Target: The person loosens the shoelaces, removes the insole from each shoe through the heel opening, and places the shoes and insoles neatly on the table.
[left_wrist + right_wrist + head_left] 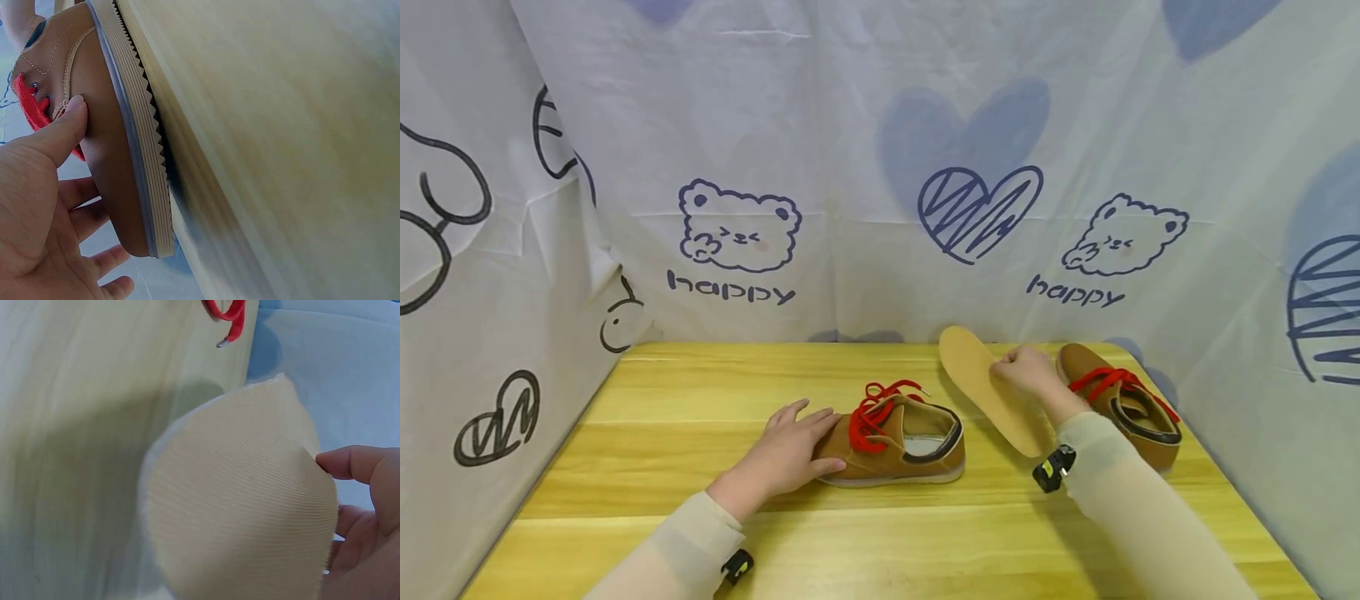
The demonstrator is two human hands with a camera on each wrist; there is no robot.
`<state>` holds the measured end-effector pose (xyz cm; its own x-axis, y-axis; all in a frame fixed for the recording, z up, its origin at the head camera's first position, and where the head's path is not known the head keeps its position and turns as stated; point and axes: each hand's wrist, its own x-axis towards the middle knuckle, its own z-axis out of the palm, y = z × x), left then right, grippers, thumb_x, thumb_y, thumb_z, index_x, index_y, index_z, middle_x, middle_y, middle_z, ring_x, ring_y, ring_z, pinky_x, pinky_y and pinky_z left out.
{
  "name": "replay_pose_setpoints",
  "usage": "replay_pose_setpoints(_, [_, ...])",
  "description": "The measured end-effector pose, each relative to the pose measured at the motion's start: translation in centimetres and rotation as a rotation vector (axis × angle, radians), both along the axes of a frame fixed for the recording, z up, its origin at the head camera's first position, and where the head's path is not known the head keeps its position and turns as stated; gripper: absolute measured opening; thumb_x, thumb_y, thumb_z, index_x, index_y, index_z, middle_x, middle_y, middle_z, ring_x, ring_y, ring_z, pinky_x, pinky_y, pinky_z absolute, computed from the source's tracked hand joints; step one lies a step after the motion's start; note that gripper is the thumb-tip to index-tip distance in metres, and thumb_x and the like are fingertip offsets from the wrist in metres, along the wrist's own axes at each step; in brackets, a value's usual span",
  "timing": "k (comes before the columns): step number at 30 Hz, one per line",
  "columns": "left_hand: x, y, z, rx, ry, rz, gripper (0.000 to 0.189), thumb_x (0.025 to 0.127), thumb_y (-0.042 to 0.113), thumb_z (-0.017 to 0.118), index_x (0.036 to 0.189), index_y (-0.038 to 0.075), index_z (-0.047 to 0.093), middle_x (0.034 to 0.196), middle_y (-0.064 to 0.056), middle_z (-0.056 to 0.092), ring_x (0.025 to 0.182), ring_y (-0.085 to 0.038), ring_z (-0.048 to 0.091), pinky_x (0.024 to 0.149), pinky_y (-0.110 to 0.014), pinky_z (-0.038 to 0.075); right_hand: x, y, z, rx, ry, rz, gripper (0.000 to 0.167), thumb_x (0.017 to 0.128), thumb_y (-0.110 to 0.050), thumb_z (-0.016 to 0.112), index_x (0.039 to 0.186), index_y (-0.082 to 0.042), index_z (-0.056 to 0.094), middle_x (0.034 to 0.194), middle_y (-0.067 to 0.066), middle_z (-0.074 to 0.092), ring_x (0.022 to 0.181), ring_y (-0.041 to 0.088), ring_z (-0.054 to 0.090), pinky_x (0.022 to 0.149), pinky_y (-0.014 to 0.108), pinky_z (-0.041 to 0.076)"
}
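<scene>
A brown shoe (868, 467) with red laces (868, 425) stands upright on the table, its toe pointing left and its opening to the right. My left hand (790, 450) holds it at the toe, thumb on the near side and fingers across the far side. In the left wrist view the thumb (72, 122) presses the brown upper beside the laces. My right hand (1030, 371) pinches a tan insole (973, 375) by its right edge, to the right of the shoe. The right wrist view has the ribbed insole (244, 487) close up, tilted over the table.
A second brown shoe (1082, 362) with red laces stands behind my right forearm at the table's right side. White cloth (865, 250) printed with hearts and bears hangs at the back and sides of the wooden table (850, 542).
</scene>
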<state>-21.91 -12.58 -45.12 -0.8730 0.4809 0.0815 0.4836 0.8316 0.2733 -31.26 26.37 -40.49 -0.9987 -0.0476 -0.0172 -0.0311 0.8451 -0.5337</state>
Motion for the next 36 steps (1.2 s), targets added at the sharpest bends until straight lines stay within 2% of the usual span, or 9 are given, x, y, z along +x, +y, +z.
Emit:
replay_pose_setpoints(7, [0.0,0.0,0.0,-0.008,0.0,0.002,0.074,0.089,0.053,0.069,0.145,0.007,0.054,0.147,-0.012,0.053,0.14,-0.048,0.034,0.114,-0.062,0.024,-0.6,-0.5,-2.1,-0.007,-0.035,-0.117,0.04,0.085,-0.026,0.061,0.053,-0.017,0.038,0.051,-0.005,0.029,0.048,0.013,0.03,0.049,0.028,0.031])
replay_pose_setpoints(14, [0.0,0.0,0.0,-0.007,0.002,0.002,0.074,0.089,0.053,0.07,0.145,0.007,0.054,0.147,-0.012,0.053,0.14,-0.048,0.034,0.114,-0.062,0.024,-0.1,-1.4,-3.6,-0.049,-0.063,-0.204,0.041,0.088,-0.024,0.059,0.052,-0.014,0.042,0.048,-0.003,0.034,0.046,0.017,0.034,0.045,0.028,0.032])
replay_pose_setpoints(17, [-0.1,0.1,0.0,-0.006,-0.002,0.003,0.074,0.089,0.053,0.07,0.145,0.007,0.053,0.147,-0.012,0.052,0.14,-0.048,0.034,0.114,-0.062,0.024,-0.3,-1.6,-4.0,-0.006,-0.063,-0.196,0.04,0.088,-0.024,0.058,0.052,-0.014,0.044,0.048,-0.002,0.038,0.052,0.022,0.041,0.053,0.032,0.037])
replay_pose_setpoints(20, [-0.1,0.1,0.0,-0.001,-0.006,0.002,0.074,0.089,0.052,0.07,0.145,0.007,0.053,0.147,-0.012,0.052,0.14,-0.048,0.033,0.114,-0.062,0.023,-0.6,-1.7,-4.4,0.015,-0.054,-0.179,0.039,0.086,-0.023,0.057,0.051,-0.014,0.045,0.048,-0.001,0.039,0.058,0.026,0.045,0.072,0.041,0.042])
replay_pose_setpoints(23, [-0.1,0.2,0.0,0.001,-0.009,0.003,0.075,0.089,0.052,0.07,0.145,0.006,0.053,0.147,-0.012,0.052,0.141,-0.048,0.033,0.114,-0.063,0.023,-0.8,-1.7,-4.6,0.035,-0.042,-0.152,0.038,0.086,-0.021,0.056,0.05,-0.013,0.046,0.048,-0.001,0.039,0.059,0.027,0.045,0.091,0.051,0.039])
replay_pose_setpoints(25, [-0.1,0.1,0.1,0.001,-0.006,0.003,0.074,0.089,0.052,0.07,0.145,0.006,0.053,0.147,-0.012,0.052,0.14,-0.048,0.033,0.114,-0.063,0.023,-0.8,-1.6,-4.6,0.047,-0.049,-0.138,0.038,0.086,-0.021,0.056,0.051,-0.012,0.046,0.049,-0.001,0.037,0.058,0.027,0.044,0.098,0.055,0.035])
replay_pose_setpoints(36, [-0.1,0.2,0.1,0.004,-0.015,0.004,0.075,0.089,0.052,0.069,0.146,0.007,0.052,0.148,-0.012,0.052,0.141,-0.048,0.032,0.114,-0.063,0.022,-0.5,-0.5,-3.9,0.116,-0.099,-0.088,0.04,0.087,-0.022,0.055,0.05,-0.013,0.043,0.05,-0.001,0.034,0.058,0.027,0.042,0.096,0.057,0.035])
